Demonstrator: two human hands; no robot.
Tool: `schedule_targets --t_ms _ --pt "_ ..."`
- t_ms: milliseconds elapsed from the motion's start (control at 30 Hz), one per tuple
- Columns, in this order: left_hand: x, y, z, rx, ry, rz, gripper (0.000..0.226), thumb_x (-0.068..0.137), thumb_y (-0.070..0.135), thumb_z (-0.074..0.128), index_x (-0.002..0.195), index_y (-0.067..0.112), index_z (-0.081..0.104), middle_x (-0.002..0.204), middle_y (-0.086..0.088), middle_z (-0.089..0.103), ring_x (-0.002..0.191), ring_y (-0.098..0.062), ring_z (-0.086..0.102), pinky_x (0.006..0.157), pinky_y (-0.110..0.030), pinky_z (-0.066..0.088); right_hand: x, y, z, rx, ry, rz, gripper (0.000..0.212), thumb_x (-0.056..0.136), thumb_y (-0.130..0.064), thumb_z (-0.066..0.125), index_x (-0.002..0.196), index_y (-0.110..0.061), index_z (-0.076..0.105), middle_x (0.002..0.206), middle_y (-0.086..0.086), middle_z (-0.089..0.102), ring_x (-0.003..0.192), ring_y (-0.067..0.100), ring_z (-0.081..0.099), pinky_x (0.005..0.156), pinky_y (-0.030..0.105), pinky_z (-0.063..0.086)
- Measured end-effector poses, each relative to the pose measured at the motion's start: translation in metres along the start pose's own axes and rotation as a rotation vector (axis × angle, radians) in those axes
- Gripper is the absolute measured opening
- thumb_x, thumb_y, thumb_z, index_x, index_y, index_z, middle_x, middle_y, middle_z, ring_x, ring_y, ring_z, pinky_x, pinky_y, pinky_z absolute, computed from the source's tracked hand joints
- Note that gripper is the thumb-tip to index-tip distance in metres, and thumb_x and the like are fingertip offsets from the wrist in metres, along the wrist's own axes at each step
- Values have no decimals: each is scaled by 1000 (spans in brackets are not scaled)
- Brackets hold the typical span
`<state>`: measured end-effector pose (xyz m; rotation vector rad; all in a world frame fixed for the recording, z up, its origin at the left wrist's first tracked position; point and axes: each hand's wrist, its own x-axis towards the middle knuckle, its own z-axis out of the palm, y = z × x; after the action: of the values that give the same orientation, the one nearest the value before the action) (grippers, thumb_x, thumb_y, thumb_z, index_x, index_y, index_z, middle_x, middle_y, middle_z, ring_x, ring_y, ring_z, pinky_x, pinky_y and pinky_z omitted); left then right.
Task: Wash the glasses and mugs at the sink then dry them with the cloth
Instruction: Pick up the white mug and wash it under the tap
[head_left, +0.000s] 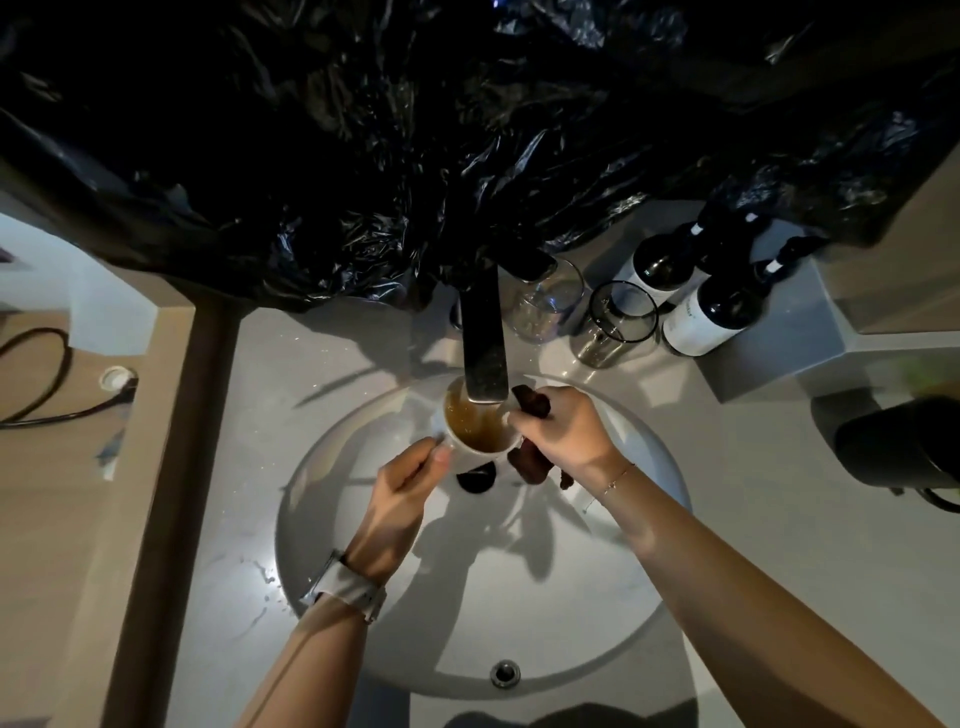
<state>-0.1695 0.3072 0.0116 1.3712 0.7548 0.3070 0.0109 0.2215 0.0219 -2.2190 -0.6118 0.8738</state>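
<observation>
Forearms over the sink (322, 519), left hand (402, 488) gripping the mug (475, 423) under the faucet (483, 343), right hand (563, 431) clutching the brown cloth (530, 462): rinsing; scrubbing inside likely next.

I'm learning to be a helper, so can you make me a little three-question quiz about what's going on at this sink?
1. True or false: the mug is held under the tap.
2. Which hand holds the dark cloth? A) left B) right C) neither
3. Fill in: beside the two glasses on the counter stand two dark ____.

Key
1. True. The left hand holds the mug over the sink, right below the tap, and the mug holds brownish liquid.
2. B. The right hand grips the cloth next to the mug.
3. Bottles, with white labels, at the back right.
</observation>
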Motion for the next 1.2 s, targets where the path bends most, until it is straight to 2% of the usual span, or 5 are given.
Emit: schedule_targets --t_ms 500,700,833,1100,1200 --pt "-3 -5 -1 43 -11 -51 41 101 28 53 62 23 43 63 5 32 62 -9 29 58 -21 28 -14 -5 1 237 -39 162 33 89 -29 65 67 -4 60 56 20 62 42 34 55 33 30 44" --pt "8 -3 -10 717 -19 65 34 98 34 51 72 11 55 71 -4 54 66 -18 52 66 -34 44 -48 21 -28 805 -96 377 48 98 -29 35 98 14 57 81 24 73 68 40 69 56 50 56" --pt "12 0 -10 1111 -62 280 31 89 30 45 70 12 62 71 -4 62 65 -28 61 61 -33 51 -59 34 -35 548 -30 430 30 98 -33 41 85 -14 60 75 10 69 73 31 64 70 39 53" --pt "15 5 0 1381 -116 58 28 97 29 44 98 11 66 96 -10 70 92 -32 64 77 -33 53 -71 52 -49 1180 -234 584 14 97 -29 52 97 -15 54 78 6 66 50 18 66 78 36 50" --pt "12 8 5 1421 -142 34 29 99 30 43 100 10 64 99 -11 66 97 -31 62 72 -30 45 -69 62 -43 1145 -276 524 21 87 -24 70 97 -8 62 94 11 72 84 25 73 92 42 46"
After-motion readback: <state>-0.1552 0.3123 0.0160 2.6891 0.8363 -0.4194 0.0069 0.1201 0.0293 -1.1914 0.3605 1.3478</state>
